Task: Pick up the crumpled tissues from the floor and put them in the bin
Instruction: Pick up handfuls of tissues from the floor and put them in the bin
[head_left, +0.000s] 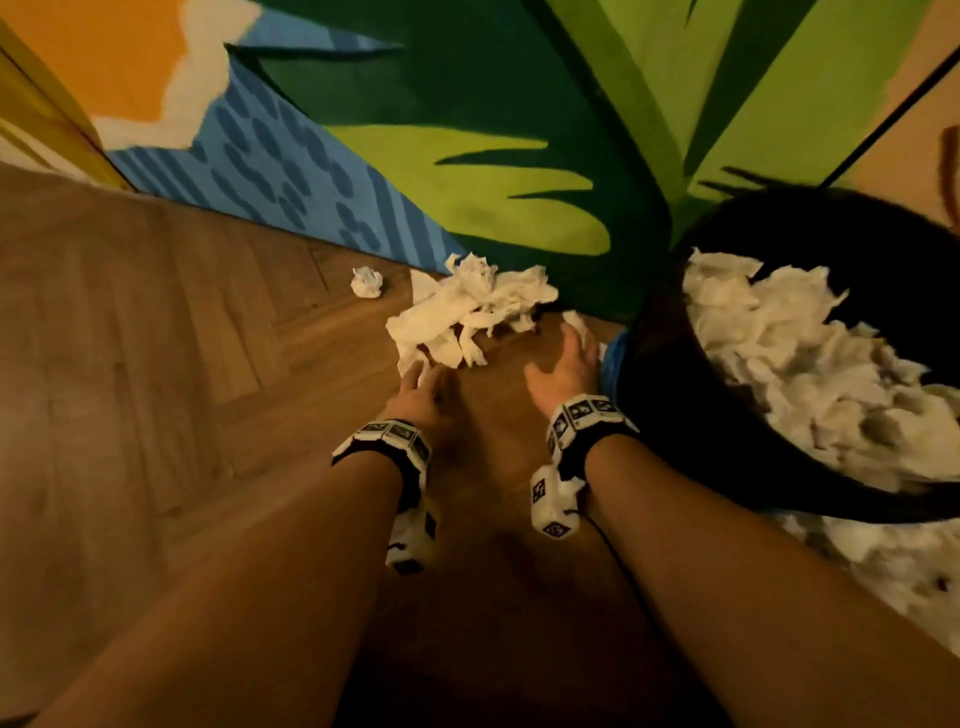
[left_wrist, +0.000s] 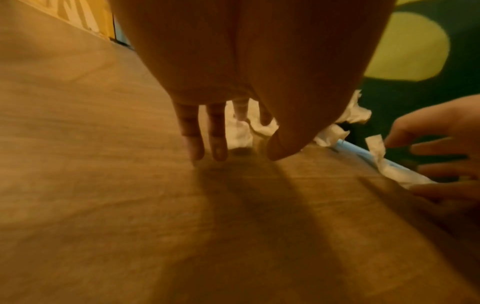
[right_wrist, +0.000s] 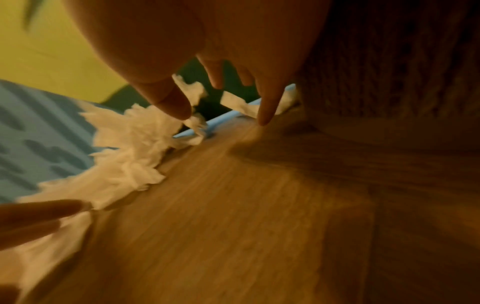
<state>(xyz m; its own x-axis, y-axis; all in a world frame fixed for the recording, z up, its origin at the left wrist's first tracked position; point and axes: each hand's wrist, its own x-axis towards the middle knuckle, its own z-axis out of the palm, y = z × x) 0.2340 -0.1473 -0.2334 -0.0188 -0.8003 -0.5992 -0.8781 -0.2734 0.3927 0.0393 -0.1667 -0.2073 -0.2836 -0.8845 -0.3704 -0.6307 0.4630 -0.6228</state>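
Reaching low over the wooden floor (head_left: 156, 338), the left hand (head_left: 415, 395) and right hand (head_left: 563, 364) spread with fingers straight, holding nothing, apparently to bracket the pile of crumpled tissues (head_left: 467, 306) and scoop it in one go. The pile lies just beyond both fingertips at the rug (head_left: 467, 130) edge, a stray tissue ball (head_left: 366, 282) further left, the tissue-filled black bin (head_left: 670, 395) beside the right hand.
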